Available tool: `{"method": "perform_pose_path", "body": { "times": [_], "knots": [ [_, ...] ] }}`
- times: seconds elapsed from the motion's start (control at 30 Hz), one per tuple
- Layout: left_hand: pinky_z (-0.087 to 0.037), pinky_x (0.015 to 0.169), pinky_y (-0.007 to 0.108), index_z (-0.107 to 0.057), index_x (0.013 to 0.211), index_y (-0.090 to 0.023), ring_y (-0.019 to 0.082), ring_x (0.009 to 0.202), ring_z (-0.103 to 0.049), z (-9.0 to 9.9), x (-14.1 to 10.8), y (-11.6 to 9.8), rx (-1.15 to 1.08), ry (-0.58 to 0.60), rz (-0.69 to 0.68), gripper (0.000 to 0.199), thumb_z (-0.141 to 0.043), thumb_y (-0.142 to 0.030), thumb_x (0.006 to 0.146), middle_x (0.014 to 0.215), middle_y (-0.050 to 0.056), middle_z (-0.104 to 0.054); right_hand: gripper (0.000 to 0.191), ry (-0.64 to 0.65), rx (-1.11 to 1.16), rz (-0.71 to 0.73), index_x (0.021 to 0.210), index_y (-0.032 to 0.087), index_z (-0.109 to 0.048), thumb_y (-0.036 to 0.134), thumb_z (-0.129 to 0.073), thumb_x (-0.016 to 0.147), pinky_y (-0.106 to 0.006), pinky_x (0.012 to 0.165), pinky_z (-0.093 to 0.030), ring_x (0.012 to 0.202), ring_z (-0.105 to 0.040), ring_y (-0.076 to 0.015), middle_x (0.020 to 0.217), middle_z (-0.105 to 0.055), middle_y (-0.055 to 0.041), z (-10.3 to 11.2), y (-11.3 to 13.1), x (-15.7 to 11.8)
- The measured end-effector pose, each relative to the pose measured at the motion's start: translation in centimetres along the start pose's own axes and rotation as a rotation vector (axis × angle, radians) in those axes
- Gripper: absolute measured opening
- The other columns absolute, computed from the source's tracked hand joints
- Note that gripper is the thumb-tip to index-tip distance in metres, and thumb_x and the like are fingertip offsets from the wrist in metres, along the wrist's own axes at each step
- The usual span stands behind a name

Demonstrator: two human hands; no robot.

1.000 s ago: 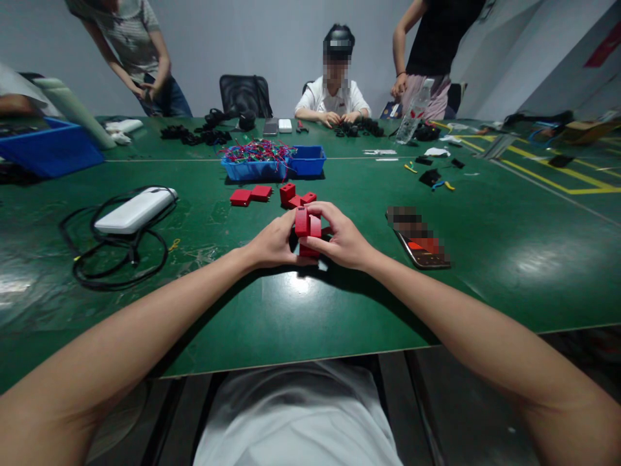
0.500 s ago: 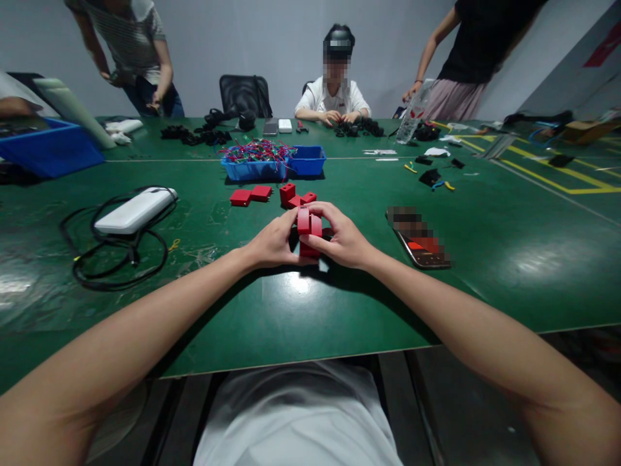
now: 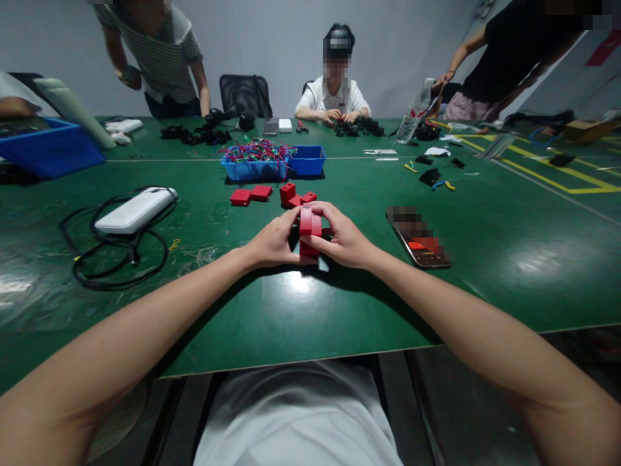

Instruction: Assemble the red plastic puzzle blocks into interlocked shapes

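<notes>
Green desk [image 3: 272, 310] fills most of the frame, edge running across the lower third. At the far side, top centre, we see a seated person in a white shirt [image 3: 334, 97] with hands on dark parts; two more people stand at upper left and upper right. Blue bin [image 3: 46, 150] at far left; smaller blue tray [image 3: 305, 162] heaped with coloured wires in the upper middle. White power bank [image 3: 136, 210] on a coil of black cable, left of centre. Phone [image 3: 420, 243] lies flat right of centre. Our left hand [image 3: 274, 243] and right hand [image 3: 342, 241] meet at frame centre, both sets of fingers clenched around a red block assembly [image 3: 309, 230], held upright just above the desk, fingertips pressing its top and sides. Loose red blocks [image 3: 252, 195] lie just behind the hands, touching the desk, a couple stacked near the fingertips.
</notes>
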State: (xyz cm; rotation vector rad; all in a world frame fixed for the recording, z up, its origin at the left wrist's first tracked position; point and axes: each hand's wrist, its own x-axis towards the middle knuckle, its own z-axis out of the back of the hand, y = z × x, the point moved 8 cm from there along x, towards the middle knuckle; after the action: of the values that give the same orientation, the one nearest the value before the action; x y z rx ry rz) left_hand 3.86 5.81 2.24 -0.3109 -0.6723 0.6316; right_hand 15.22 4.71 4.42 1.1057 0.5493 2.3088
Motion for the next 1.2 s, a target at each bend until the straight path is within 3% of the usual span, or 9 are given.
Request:
{"method": "perform_pose_path", "body": {
  "times": [0.53, 0.83, 1.03, 1.2],
  "knots": [
    [-0.05, 0.103, 0.048, -0.042, 0.137, -0.016, 0.033, 0.123, -0.058, 0.1, 0.0, 0.2, -0.036, -0.015, 0.005, 0.089, -0.084, -0.047, 0.065, 0.133, 0.016, -0.057, 0.045, -0.006, 0.105, -0.035, 0.127, 0.022, -0.05, 0.036, -0.064, 0.087, -0.049, 0.106, -0.046, 0.129, -0.052, -0.0284, 0.137, -0.053, -0.0157, -0.2, -0.3, -0.2],
    [-0.05, 0.103, 0.047, -0.049, 0.129, -0.016, 0.033, 0.12, -0.06, 0.1, 0.1, 0.1, -0.049, -0.019, 0.004, 0.079, -0.083, -0.049, 0.065, 0.132, 0.016, -0.058, 0.05, -0.075, 0.438, -0.358, 0.111, 0.025, -0.052, 0.039, -0.079, 0.07, -0.035, 0.079, -0.059, 0.117, -0.057, -0.0256, 0.123, -0.057, -0.0088, -0.9, -2.4, -0.6],
    [-0.05, 0.103, 0.048, -0.047, 0.133, -0.016, 0.033, 0.12, -0.059, 0.2, 0.0, 0.1, -0.05, -0.026, 0.0, 0.083, -0.083, -0.049, 0.065, 0.132, 0.016, -0.057, 0.05, -0.081, 0.508, -0.339, 0.106, 0.024, -0.053, 0.038, -0.081, 0.067, -0.035, 0.081, -0.057, 0.105, -0.06, -0.0224, 0.11, -0.06, -0.0051, -1.0, -2.3, -0.3],
    [-0.049, 0.104, 0.049, -0.043, 0.137, -0.016, 0.034, 0.123, -0.058, 0.3, -0.1, 0.1, -0.041, -0.045, -0.018, 0.089, -0.084, -0.05, 0.065, 0.134, 0.017, -0.055, 0.053, -0.049, 0.533, -0.339, 0.11, 0.025, -0.052, 0.04, -0.081, 0.068, -0.034, 0.079, -0.057, 0.108, -0.06, -0.0231, 0.117, -0.06, -0.0058, -1.3, -2.5, -0.4]
  ]
}}
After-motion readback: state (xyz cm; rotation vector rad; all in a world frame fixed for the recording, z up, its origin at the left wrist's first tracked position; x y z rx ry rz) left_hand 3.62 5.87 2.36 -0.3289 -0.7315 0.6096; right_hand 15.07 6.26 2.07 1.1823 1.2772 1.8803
